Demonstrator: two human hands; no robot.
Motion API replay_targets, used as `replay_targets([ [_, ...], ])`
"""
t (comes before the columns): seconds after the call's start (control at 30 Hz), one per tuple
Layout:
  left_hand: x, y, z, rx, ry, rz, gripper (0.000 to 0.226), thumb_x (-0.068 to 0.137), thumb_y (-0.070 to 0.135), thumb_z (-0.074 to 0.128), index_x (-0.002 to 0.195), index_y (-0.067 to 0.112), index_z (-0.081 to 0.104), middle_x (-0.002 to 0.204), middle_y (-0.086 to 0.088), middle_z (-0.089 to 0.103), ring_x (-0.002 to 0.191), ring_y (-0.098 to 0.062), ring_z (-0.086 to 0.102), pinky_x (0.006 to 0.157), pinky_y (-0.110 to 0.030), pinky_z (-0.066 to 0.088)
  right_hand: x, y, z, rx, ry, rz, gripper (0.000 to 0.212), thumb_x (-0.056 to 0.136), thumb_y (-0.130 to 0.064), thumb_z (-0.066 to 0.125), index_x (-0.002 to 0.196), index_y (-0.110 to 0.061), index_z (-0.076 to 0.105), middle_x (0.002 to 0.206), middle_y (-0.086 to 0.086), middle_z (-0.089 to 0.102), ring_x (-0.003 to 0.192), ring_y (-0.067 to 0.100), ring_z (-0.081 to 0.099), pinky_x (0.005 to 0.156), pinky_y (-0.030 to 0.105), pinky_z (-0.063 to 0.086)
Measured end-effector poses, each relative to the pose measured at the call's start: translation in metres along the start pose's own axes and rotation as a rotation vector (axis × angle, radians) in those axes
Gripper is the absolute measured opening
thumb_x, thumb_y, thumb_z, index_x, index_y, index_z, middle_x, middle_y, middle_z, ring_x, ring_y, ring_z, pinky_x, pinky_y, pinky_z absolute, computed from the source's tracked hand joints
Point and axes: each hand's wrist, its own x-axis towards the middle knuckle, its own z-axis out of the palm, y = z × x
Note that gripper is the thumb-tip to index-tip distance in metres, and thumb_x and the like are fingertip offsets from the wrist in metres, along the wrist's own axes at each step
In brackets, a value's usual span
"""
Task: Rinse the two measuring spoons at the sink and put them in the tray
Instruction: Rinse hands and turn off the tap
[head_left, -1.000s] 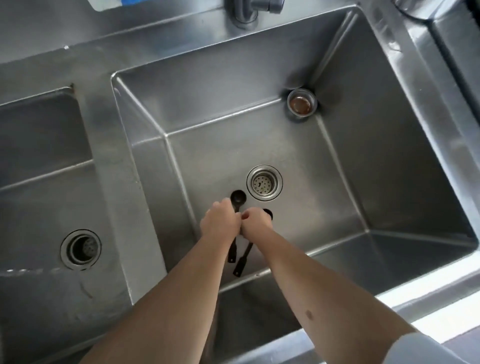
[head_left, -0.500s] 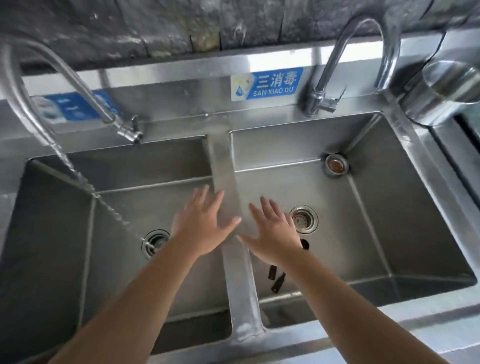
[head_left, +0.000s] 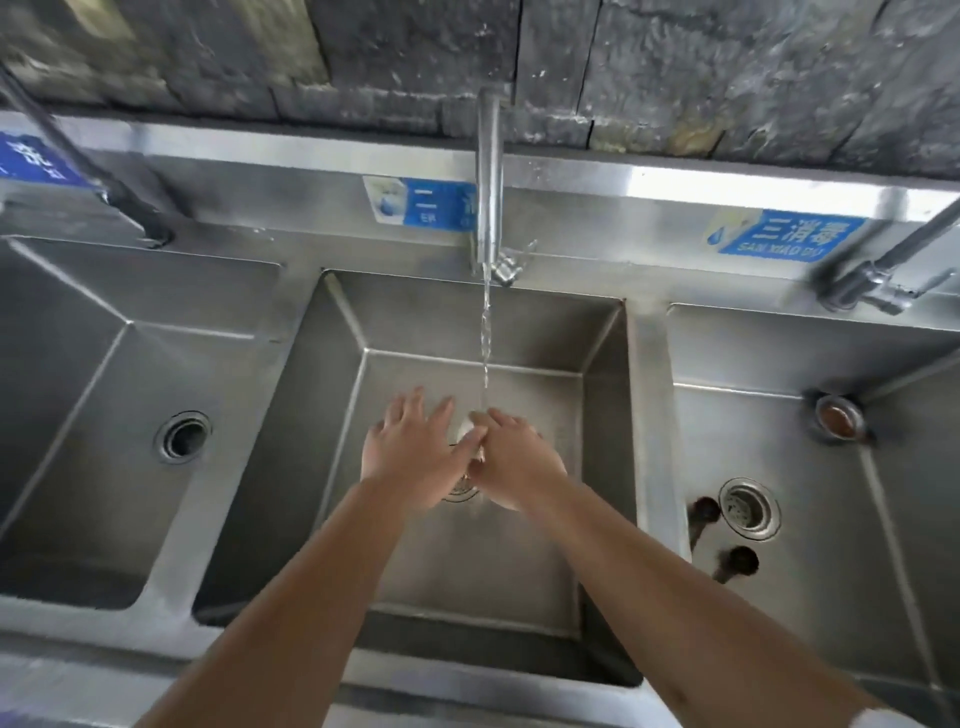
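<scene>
Head view: both bare hands are being held under the thin stream of tap water (head_left: 485, 332) that is falling from the steel faucet (head_left: 489, 176) into the middle stainless-steel basin (head_left: 467, 312). The left hand (head_left: 410, 457) is being kept flat with its fingers (head_left: 415, 410) spread apart, and nothing is being gripped by it. The right hand (head_left: 519, 460) is being pressed against the left thumb, its fingers (head_left: 501, 418) lying together and empty as far as can be told. The two black plastic measuring spoons (head_left: 719, 535) are lying well to the right of the right fingers, on the floor of the right-hand basin (head_left: 810, 353), just beside its round drain strainer (head_left: 748, 508); they are not being touched. By judgement, the hands themselves are being wetted or washed, and the rinsing of the spoons is not yet being done. A reach across the divider into the right basin is being called for next, with each spoon taken by its handle and carried under the stream. No tray is being shown.
</scene>
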Motion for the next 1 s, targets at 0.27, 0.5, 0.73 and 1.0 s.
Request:
replay_targets([
  [0.27,0.045,-0.031,-0.023,0.042,-0.041,0.199,0.063,0.092,0.054,0.024,0.15,0.031,0.018,0.162,-0.01,0.015,0.147,-0.031,0.017,0.113,-0.053,0.022,0.053,-0.023,-0.006,0.005,0.045,0.165,0.053,0.09,-0.04,0.047,0.14,-0.027,0.036,0.143,0.005,0.049,0.128,0.031,0.047,0.092,0.046,0.048],
  [0.5,0.121,-0.002,-0.068,0.053,0.081,0.323,0.063,0.093,0.038,0.04,0.15,0.028,0.017,0.159,-0.016,0.02,0.141,-0.037,0.028,0.104,-0.056,0.035,0.101,-0.037,-0.055,0.043,0.197,0.2,0.048,0.091,-0.032,0.037,0.138,-0.022,0.036,0.131,0.012,0.057,0.118,0.035,0.055,0.091,0.049,0.051],
  [0.73,0.209,0.015,-0.081,-0.033,0.059,0.402,0.078,0.089,0.04,0.056,0.15,0.036,0.009,0.163,-0.015,0.003,0.139,-0.05,0.027,0.105,-0.056,0.039,0.152,-0.021,-0.1,0.119,0.255,0.225,0.049,0.092,-0.017,0.052,0.14,-0.013,0.043,0.131,0.013,0.054,0.117,0.029,0.058,0.098,0.039,0.051],
  [1.0,0.23,0.015,-0.08,0.021,-0.003,0.423,0.098,0.079,0.018,0.071,0.152,0.036,0.009,0.164,-0.009,-0.006,0.145,-0.043,0.017,0.107,-0.058,0.038,0.181,-0.02,-0.099,0.384,0.214,0.268,0.079,0.094,-0.016,0.056,0.154,-0.01,0.006,0.156,0.011,0.033,0.136,0.026,0.043,0.106,0.036,0.042],
])
